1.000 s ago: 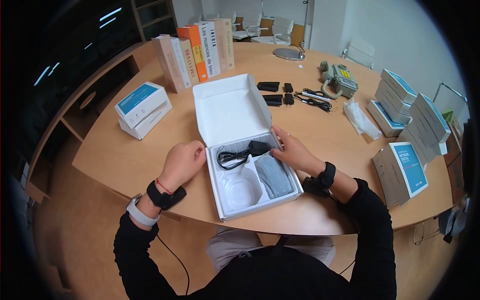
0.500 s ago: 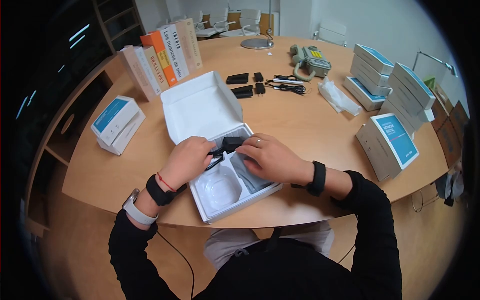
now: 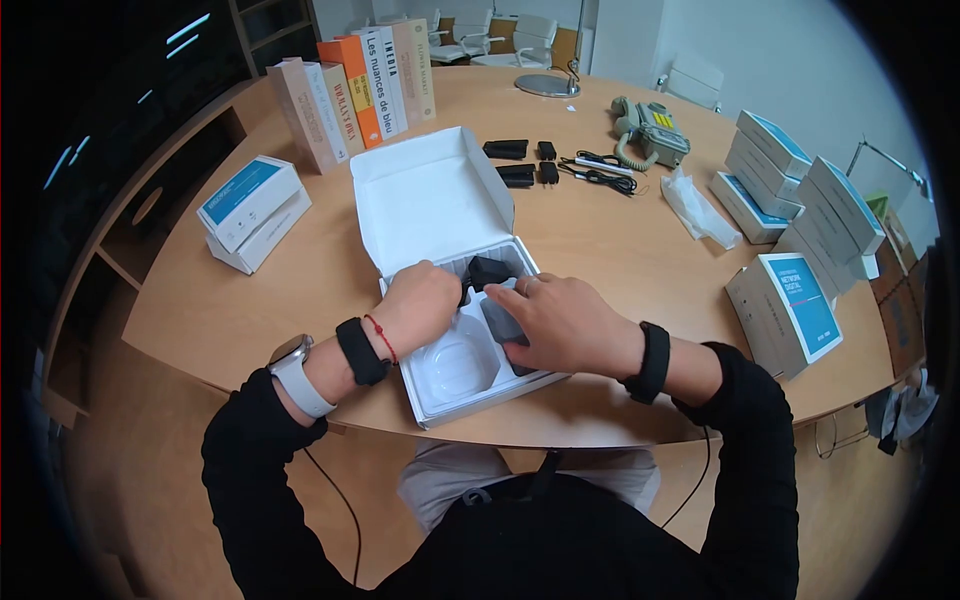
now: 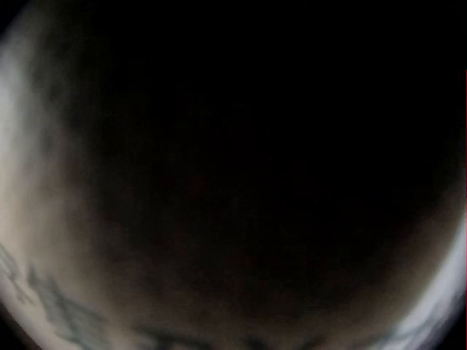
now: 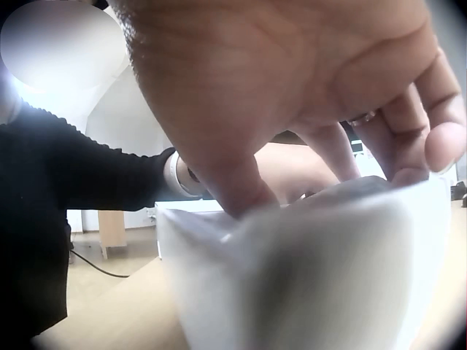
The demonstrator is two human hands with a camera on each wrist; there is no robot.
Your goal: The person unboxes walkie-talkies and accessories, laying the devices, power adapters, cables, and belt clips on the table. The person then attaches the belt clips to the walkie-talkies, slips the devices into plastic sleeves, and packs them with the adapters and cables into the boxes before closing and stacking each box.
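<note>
The box [image 3: 500,398] stands on the table [image 3: 640,270], lid [image 3: 430,200] tilted back, its front corner just beside the table's near edge. Inside the white tray [image 3: 455,375], the adapter [image 3: 488,270] lies in the rear compartment and the grey packet [image 3: 503,322] in the right-hand one. The left hand [image 3: 423,305] is bent down over the left of the rear compartment, near the cable [image 3: 465,290]; its fingertips are hidden and the left wrist view is too dark to help, so whether it grips cannot be told. The right hand [image 3: 575,322] arches over the packet with thumb and fingers reaching in past the box wall — a hold is not confirmed. Principal risk, in my judgement: the cable could catch on the tray rim or under the packet, and a pull would then lift the tray or drag the adapter out of place. Second: pressure or a tug towards the body could slide the box's corner over the edge. Third: the hands work close together — either could knock the other, or leave the packet standing proud against the lid.
</note>
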